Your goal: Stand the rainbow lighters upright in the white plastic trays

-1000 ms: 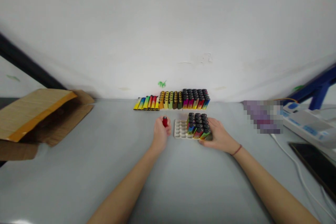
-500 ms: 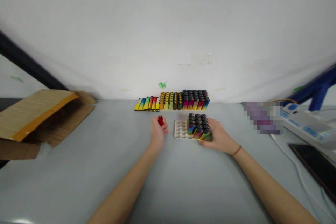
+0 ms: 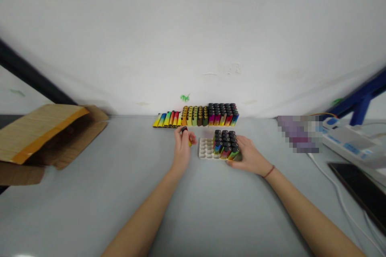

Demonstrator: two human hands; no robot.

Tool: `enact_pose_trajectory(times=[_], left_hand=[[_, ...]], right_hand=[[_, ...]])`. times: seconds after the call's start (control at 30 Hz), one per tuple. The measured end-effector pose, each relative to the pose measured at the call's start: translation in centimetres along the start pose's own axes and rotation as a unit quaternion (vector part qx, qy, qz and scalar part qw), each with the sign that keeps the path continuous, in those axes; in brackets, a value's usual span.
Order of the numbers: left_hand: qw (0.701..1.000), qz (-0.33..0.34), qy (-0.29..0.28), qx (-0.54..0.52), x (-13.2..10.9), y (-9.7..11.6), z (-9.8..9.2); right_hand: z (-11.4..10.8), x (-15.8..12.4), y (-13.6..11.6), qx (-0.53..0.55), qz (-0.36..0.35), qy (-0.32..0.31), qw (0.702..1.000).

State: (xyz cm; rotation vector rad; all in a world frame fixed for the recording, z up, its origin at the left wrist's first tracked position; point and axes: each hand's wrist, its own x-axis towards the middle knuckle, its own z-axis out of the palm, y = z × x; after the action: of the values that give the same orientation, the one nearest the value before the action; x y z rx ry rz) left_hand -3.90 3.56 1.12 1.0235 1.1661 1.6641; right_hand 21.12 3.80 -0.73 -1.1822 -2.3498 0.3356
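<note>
Mostly hidden inside the closed left hand, a small lighter shows only its dark top, just left of the half-filled white tray, whose right edge the right hand clasps, covering that corner.

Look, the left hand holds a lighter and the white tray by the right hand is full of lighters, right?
Not full. The head view shows the white tray by the right hand only partly filled: lighters fill its right part, its left slots are empty. The left hand does hold a lighter.
</note>
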Motion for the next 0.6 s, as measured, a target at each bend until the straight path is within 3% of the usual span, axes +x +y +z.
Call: enact_pose_trajectory(times=[0.2,0.47,0.6], left_hand=[[0.979,0.126,-0.006,0.16,-0.2,0.4,-0.6],[0.949,0.16,-0.18,0.203,-1.8,2.2,-0.4],[0.929,0.168,-0.228,0.239,-2.3,2.5,0.2]], right_hand=[[0.0,0.0,0.0,-0.001,-0.002,-0.003,1.0],[-0.1,0.1,-0.2,-0.003,-0.002,-0.005,1.0],[-0.1,0.1,-0.2,0.003,-0.005,-0.008,1.0]])
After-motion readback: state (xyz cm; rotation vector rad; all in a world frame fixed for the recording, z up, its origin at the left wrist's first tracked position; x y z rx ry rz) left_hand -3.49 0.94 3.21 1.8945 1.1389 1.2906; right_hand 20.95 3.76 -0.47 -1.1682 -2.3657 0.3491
